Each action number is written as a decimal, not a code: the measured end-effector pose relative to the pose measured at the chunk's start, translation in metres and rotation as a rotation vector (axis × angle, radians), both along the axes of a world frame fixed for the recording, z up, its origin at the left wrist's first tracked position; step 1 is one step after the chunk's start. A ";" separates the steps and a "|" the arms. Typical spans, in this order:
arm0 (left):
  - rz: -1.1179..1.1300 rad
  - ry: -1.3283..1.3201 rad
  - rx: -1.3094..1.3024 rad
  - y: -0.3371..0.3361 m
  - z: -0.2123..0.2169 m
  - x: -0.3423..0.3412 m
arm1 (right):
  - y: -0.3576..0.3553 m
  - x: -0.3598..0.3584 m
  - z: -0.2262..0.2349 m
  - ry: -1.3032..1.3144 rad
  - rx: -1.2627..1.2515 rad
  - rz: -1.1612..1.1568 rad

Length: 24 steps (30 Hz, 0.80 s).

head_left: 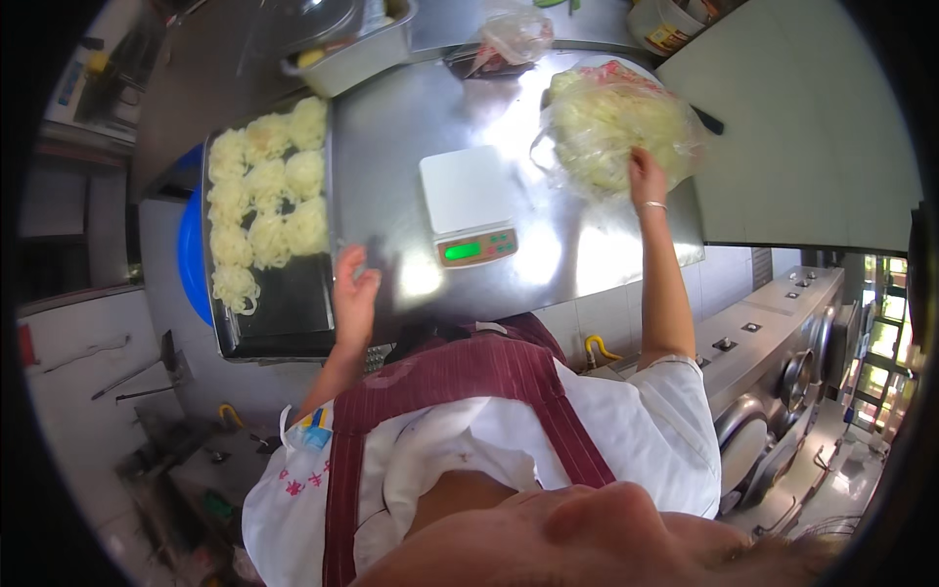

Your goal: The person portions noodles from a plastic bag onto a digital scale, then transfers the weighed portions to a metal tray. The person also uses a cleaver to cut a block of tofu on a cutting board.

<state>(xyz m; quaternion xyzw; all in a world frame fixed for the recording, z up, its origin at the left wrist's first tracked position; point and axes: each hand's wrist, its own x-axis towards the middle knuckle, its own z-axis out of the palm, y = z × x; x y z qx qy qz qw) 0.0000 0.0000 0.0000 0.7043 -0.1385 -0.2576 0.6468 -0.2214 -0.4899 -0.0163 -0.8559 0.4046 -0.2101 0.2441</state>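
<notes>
On the right of the steel table, my right hand [646,176] reaches into a clear plastic bag of pale noodles [597,127], its fingertips at the noodles and partly hidden. A white kitchen scale [468,201] with a lit green display stands mid-table, its platform bare. My left hand [354,284] hovers beside the right edge of a dark baking tray [293,303], fingers curled apart and holding nothing. Rows of round noodle nests [266,181] fill much of that tray; its near right part is bare black metal.
A metal container [357,59] stands behind the tray. At the back edge lies a crumpled plastic bag [514,39] on something dark. A dark handle [706,120] sticks out right of the noodle bag. Part of a blue round tub [193,254] shows under the tray's left side.
</notes>
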 end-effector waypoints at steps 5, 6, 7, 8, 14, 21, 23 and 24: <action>-0.218 -0.060 0.043 -0.132 0.040 -0.083 | -0.086 0.017 -0.012 0.172 -0.282 0.202; -0.259 -0.101 0.077 -0.148 0.050 -0.085 | -0.103 0.025 -0.018 0.240 -0.335 0.211; -0.300 -0.141 0.111 -0.163 0.060 -0.086 | -0.119 0.031 -0.023 0.309 -0.389 0.220; -0.342 -0.181 0.145 -0.174 0.066 -0.085 | -0.132 0.034 -0.028 0.380 -0.443 0.226; -0.362 -0.173 0.214 -0.208 0.057 -0.098 | -0.150 0.046 0.012 0.723 -0.265 0.483; -0.318 -0.186 0.218 -0.224 0.062 -0.096 | -0.172 0.031 0.019 0.720 -0.325 0.535; -0.281 -0.178 0.226 -0.213 0.056 -0.093 | -0.167 0.023 0.052 0.546 -0.285 0.509; -0.281 -0.171 0.218 -0.211 0.054 -0.094 | -0.173 0.015 0.060 0.465 -0.340 0.507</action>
